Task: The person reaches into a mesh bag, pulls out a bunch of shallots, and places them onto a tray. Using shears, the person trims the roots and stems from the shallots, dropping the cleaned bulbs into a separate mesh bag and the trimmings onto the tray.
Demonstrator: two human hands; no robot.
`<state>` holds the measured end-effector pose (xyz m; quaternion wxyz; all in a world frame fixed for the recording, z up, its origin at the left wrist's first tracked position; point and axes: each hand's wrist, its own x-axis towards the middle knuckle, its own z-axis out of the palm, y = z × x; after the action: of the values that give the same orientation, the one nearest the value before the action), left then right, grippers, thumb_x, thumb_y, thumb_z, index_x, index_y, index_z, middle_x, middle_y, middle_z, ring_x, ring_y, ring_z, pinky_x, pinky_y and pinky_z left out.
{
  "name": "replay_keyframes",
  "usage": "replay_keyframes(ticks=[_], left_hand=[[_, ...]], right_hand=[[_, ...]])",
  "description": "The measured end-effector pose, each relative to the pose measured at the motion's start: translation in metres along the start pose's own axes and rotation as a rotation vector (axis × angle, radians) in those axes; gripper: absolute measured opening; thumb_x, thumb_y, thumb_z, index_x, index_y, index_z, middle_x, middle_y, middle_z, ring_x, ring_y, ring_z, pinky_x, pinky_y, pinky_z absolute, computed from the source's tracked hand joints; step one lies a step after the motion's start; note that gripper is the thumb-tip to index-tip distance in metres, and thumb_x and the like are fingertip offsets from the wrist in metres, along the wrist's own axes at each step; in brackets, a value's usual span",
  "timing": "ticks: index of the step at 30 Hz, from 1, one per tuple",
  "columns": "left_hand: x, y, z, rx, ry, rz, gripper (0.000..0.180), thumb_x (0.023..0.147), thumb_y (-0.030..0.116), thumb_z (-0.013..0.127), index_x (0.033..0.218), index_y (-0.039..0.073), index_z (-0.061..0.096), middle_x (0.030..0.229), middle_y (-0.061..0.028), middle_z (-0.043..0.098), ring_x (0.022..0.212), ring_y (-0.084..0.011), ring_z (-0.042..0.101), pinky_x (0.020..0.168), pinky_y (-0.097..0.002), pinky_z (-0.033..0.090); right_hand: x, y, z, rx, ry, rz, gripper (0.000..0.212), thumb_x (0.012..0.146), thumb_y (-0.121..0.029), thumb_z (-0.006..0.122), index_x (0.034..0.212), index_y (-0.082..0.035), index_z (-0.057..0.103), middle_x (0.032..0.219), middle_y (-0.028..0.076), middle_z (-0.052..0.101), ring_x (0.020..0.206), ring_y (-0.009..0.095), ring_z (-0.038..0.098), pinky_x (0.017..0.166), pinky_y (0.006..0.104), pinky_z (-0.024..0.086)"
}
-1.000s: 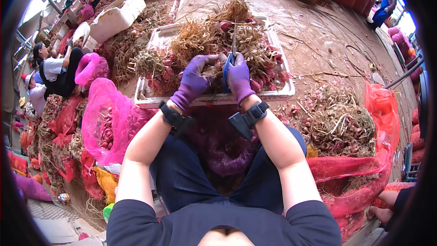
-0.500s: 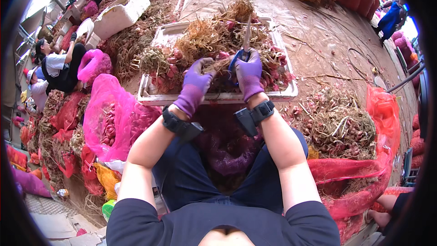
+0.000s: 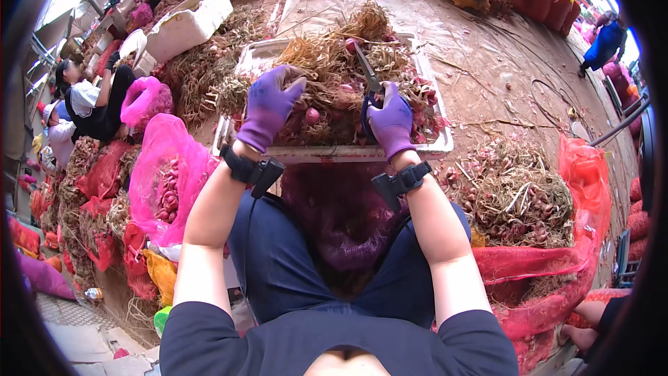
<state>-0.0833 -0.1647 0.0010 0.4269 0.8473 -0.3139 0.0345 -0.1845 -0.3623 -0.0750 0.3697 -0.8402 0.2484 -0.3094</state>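
Now: right hand [image 3: 391, 122] grips scissors [image 3: 367, 78] | left hand [image 3: 268, 104] on shallots [image 3: 327, 101]

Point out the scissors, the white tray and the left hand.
scissors [image 3: 367, 73]: head view, on the blades above the right hand.
white tray [image 3: 362, 154]: head view, on its near rim.
left hand [image 3: 268, 104]: head view, on the back of the purple glove.

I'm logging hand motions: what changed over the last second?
The left hand let go of the bunch and moved left, fingers spread over the dried stalks. The right hand kept its grip on the scissors. The white tray stayed put.
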Motion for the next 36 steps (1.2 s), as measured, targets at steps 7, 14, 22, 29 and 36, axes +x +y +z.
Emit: replay_keyframes(ticks=[7,14,22,29,36], left_hand=[[0.011,-0.038,-0.015,-0.655,-0.026,-0.474,0.022,0.087,0.023,0.067,0.101,0.006,0.063,0.082,-0.0001,0.064,0.071,-0.0068,0.059,0.056,-0.0204,0.045],[0.013,-0.040,-0.022,-0.553,-0.030,-0.463,0.020,0.087,0.024,0.067,0.096,0.006,0.063,0.082,-0.0010,0.065,0.070,-0.0080,0.060,0.056,-0.0204,0.045],[0.001,-0.024,-0.025,-0.683,-0.031,-0.472,0.023,0.087,0.021,0.066,0.103,0.005,0.061,0.084,-0.0018,0.065,0.069,-0.0090,0.060,0.058,-0.0221,0.048],[-0.029,-0.022,-0.022,-0.928,-0.066,-0.480,0.025,0.090,0.023,0.062,0.110,0.008,0.057,0.086,0.0011,0.062,0.076,-0.0075,0.060,0.057,-0.0216,0.047],[-0.035,0.015,0.001,-1.057,-0.090,-0.231,0.041,0.099,0.023,0.046,0.133,0.001,0.040,0.112,-0.0115,0.058,0.090,-0.0151,0.060,0.073,-0.0272,0.053]], right_hand=[[-0.027,-0.046,-0.010,0.735,-0.422,0.107,0.041,0.092,-0.039,0.057,0.112,-0.008,0.040,0.085,0.010,0.060,0.069,0.016,0.061,0.055,0.0277,0.051],[-0.088,-0.064,0.001,1.098,-1.254,0.527,0.071,0.086,-0.067,0.044,0.125,-0.010,0.029,0.102,0.022,0.055,0.086,0.030,0.063,0.076,0.0385,0.055],[-0.074,-0.062,0.010,1.212,-1.209,0.628,0.076,0.084,-0.071,0.041,0.123,-0.006,0.037,0.091,0.018,0.060,0.081,0.026,0.064,0.071,0.0365,0.054],[-0.061,-0.045,-0.010,1.063,-1.136,0.500,0.068,0.087,-0.068,0.039,0.115,-0.006,0.046,0.065,0.005,0.054,0.052,0.013,0.052,0.045,0.0253,0.041],[-0.038,-0.071,-0.032,0.848,-0.551,-0.065,0.056,0.087,-0.039,0.063,0.124,-0.003,0.041,0.100,0.013,0.062,0.092,0.018,0.062,0.074,0.0276,0.053]])
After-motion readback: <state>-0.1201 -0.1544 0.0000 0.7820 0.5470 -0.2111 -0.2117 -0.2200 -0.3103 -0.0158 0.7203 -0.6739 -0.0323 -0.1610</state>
